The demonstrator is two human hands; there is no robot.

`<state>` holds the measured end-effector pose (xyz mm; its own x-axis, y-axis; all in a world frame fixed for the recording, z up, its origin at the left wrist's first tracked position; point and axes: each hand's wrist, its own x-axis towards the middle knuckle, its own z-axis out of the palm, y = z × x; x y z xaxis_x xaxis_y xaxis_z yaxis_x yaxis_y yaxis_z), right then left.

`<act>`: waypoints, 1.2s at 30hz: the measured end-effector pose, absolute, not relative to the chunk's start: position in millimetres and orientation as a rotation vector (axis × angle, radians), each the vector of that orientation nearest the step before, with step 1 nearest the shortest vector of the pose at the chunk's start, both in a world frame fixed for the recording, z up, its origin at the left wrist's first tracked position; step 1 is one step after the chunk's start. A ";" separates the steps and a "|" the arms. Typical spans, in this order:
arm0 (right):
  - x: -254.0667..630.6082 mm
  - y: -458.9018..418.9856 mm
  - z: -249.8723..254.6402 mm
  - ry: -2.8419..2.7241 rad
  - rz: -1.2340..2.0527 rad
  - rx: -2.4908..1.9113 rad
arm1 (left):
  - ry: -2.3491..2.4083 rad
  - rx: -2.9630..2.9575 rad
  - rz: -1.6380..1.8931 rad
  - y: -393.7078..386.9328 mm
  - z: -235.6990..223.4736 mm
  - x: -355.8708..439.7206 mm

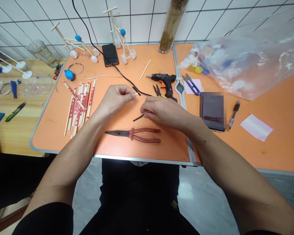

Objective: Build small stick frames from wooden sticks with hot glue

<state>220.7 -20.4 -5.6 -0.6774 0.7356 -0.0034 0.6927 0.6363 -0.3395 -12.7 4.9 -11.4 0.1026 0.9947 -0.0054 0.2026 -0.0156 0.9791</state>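
My left hand (117, 98) is closed in a pinch, and a small white piece (136, 94) pokes out between its thumb and fingertips. Right beside those fingertips is a short black strip (138, 91); whether it is held or lies on the table I cannot tell. To the right, my right hand (159, 111) has curled fingers closed on a thin black strip (138, 117), which sticks out to the left. Red-handled long-nose pliers (132, 133) lie below both hands. Above the right hand are a black glue gun (165, 80) and small pliers (158, 90).
Wrapped chopsticks (80, 104) lie at left. Stick models (78, 44) with white wheels and a black phone (110, 54) stand or lie behind, crossed by a black cable (123, 76). Rightward are blue snips (193, 85), another phone (212, 111), a pen (234, 114) and a plastic bag (245, 65).
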 end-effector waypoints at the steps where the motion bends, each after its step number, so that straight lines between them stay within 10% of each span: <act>1: 219.5 -21.0 -5.9 -2.737 0.466 -1.201 | 1.277 1.412 1.035 4.9 -11.5 -12.6; 36: 221.3 -13.1 -0.2 -2.403 0.398 -1.526 | 1.307 1.359 1.035 1.1 -4.8 -10.8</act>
<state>221.3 -13.1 -0.2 -0.4109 0.9085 0.0761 0.8354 0.4086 -0.3676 -10.8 1.1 -4.8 0.0698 0.9969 -0.0375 0.1914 0.0236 0.9812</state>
